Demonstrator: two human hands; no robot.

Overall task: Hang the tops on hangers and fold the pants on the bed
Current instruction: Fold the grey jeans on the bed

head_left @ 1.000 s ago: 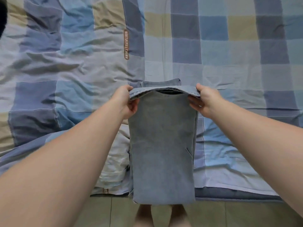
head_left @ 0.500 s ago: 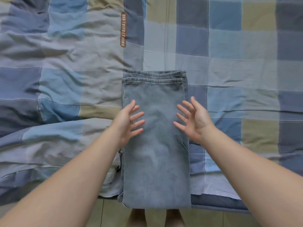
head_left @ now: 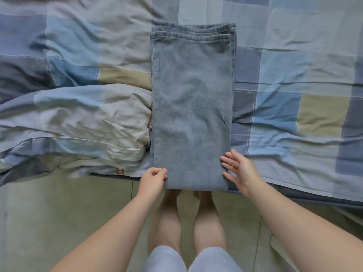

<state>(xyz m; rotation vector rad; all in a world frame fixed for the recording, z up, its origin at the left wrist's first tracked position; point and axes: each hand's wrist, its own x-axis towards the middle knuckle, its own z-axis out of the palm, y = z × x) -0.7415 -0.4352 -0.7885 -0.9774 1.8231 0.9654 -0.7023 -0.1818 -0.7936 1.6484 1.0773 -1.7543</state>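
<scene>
A pair of light blue jeans [head_left: 191, 107] lies folded in a long rectangle on the bed, its hems stacked at the far end and its fold at the bed's near edge. My left hand [head_left: 154, 178] has its fingers curled at the near left corner of the jeans and seems to pinch the fabric there. With fingers spread and straight, my right hand [head_left: 238, 170] touches the near right edge of the jeans. No tops or hangers are in view.
The bed carries a checked blue, grey and tan sheet [head_left: 294, 79]. A crumpled quilt [head_left: 74, 118] bulges just left of the jeans. My bare legs stand on a greenish tiled floor [head_left: 59, 216] at the bed's edge. A pale object [head_left: 282, 250] shows at the lower right.
Both hands let go of the folded-over hems, passed over the middle of the jeans and came back to the near corners. The view tilted down toward the floor.
</scene>
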